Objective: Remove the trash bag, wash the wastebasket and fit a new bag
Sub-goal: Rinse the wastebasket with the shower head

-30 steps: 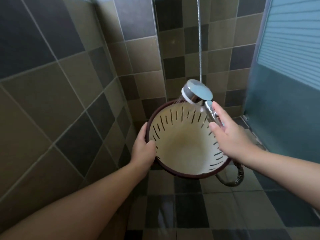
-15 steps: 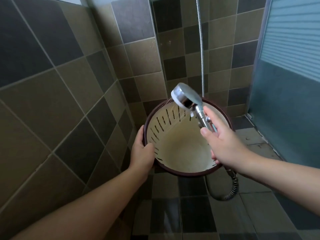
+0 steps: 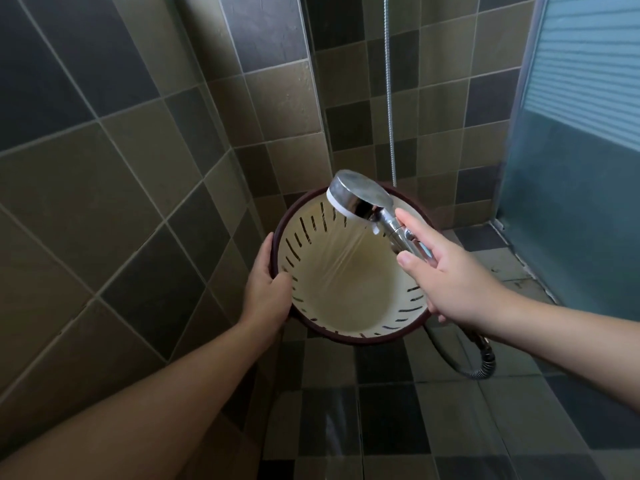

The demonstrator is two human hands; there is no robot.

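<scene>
Wastebasket rinse, head view

Left hand [image 3: 268, 289] grips the dark rim of the round, slotted, cream-lined plastic wastebasket [image 3: 349, 292]. Right hand [image 3: 450, 282], fingers curled round the handle, holds the chrome shower head [image 3: 360, 197] just above the rim, water spraying inside.

Home bathroom shower stall: tiled walls [image 3: 145, 174], tiled floor [image 3: 433, 427], shower hose [image 3: 389, 98], frosted glass door [image 3: 581, 133].

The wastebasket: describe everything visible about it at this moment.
The wastebasket is round, plastic-looking, cream inside with a dark brown rim and narrow slits around its upper wall. It holds no bag and is tilted, mouth toward the camera. The left hand grips its rim; the shower head, held by the right hand, sprays water inside.
</scene>
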